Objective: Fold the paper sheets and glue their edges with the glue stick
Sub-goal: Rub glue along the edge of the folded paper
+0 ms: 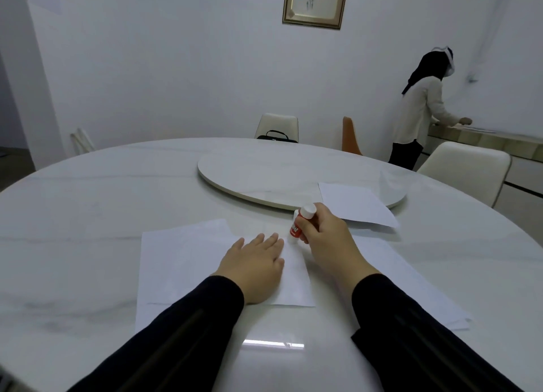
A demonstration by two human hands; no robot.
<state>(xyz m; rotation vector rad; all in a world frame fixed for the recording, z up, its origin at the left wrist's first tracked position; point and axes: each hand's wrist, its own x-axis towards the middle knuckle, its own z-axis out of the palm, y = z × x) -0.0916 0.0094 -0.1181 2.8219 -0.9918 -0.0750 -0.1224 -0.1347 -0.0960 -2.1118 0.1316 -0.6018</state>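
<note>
Head view: right hand [326, 239] presses glue stick [298, 225] on paper's [182, 259] edge

Dim, bluish light, a bright glare patch on the table [273, 344], and wide-angle bending at the edges.

My right hand [326, 233] covers most of the glue stick [296, 228]; label unreadable. My left hand [254, 269] hides part of the folded sheet [182, 262]. Tabletop [88, 215] cut off left and right.
</note>
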